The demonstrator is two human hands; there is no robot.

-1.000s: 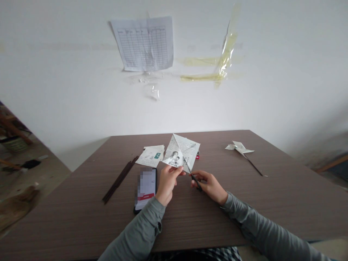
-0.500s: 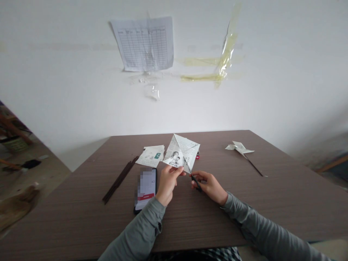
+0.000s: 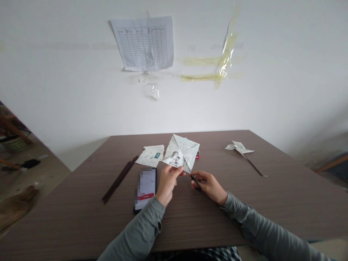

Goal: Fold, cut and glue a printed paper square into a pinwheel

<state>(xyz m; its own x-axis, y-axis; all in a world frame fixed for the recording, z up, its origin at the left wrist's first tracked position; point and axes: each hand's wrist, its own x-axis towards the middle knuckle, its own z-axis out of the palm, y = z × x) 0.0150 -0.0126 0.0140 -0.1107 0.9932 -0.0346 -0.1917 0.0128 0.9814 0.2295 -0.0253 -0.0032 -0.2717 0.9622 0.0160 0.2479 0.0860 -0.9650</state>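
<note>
My left hand (image 3: 169,181) pinches the near edge of a square of printed paper (image 3: 181,149), thumb on top. Slits run into the sheet from its corners, and a black-and-white picture is printed near its left side. In my right hand (image 3: 209,185) is a pair of scissors (image 3: 196,183) with black handles. Their blades lie at the paper's near corner, pointing towards its middle. Something red shows beside the paper's right edge, mostly hidden beneath it.
A phone (image 3: 146,189) lies left of my left hand. Beyond it are more paper squares (image 3: 150,156) and several thin dark sticks (image 3: 120,179). A paper pinwheel (image 3: 240,148) on a stick rests at the table's (image 3: 272,210) right. The wall rises behind the table.
The scissor blades have closed slightly along the paper's near corner. Both hands stay almost in the same place, and the paper has barely moved.
</note>
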